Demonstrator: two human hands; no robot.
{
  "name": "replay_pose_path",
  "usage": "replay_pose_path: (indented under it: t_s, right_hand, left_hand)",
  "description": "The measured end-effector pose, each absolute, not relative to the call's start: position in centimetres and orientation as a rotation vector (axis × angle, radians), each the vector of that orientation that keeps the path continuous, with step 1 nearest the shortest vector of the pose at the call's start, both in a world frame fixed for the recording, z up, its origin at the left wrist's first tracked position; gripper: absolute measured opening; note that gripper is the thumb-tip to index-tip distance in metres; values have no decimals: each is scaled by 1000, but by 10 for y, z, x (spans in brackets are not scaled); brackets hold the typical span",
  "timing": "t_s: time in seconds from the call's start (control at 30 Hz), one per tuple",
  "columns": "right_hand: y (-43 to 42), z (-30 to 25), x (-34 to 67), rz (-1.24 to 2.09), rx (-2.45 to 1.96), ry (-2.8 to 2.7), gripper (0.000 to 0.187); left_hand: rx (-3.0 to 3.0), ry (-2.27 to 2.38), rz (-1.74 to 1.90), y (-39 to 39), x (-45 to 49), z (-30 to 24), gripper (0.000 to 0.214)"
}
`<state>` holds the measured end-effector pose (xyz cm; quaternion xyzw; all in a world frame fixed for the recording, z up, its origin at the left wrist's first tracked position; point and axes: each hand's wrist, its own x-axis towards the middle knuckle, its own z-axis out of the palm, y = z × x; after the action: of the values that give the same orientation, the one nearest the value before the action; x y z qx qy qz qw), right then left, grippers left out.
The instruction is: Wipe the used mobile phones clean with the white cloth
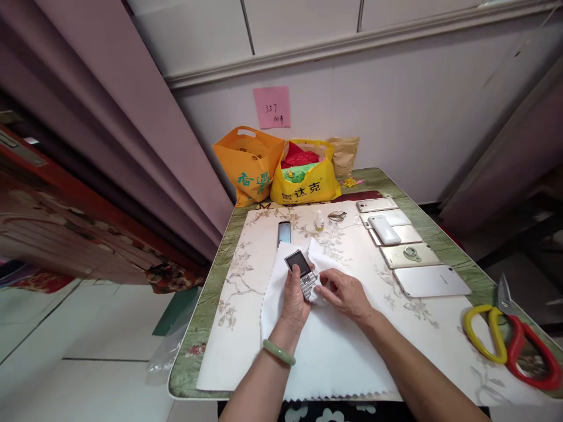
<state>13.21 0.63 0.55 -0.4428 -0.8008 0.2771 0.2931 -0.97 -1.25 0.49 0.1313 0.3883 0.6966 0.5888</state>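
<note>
Left hand (294,299) grips our keypad phone (302,274) upright; right hand (345,293) pinches the white cloth (334,351) against its keys. We judge wiping underway; next, firm, even strokes.

I see a matt white cloth (325,346) with a pinked edge under my hands. The keypad phone (302,272) has a glossy dark screen and silvery plastic keys. My left wrist carries a smooth, polished green bangle (278,352). The scissors (512,337) show bare metal blades and shiny plastic handles.
</note>
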Motion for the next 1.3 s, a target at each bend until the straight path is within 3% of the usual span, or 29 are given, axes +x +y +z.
replay_pose_path:
  t_s: [0.37, 0.6, 1.0, 1.3]
  right_hand:
    - [18, 13, 139, 1252, -1115, -1936, 39]
    - [20, 9, 141, 1600, -1015, -1536, 48]
    - [23, -5, 136, 1180, -1223, -1389, 61]
    - [22, -6, 132, 1087, -1240, -1130, 53]
  left_hand:
    - [420, 794, 1484, -14, -2, 14, 61]
    - [323, 729, 1453, -16, -8, 19, 55]
    - [337, 692, 1433, -18, -19, 12, 32]
    - [367, 801, 1349, -24, -15, 15, 48]
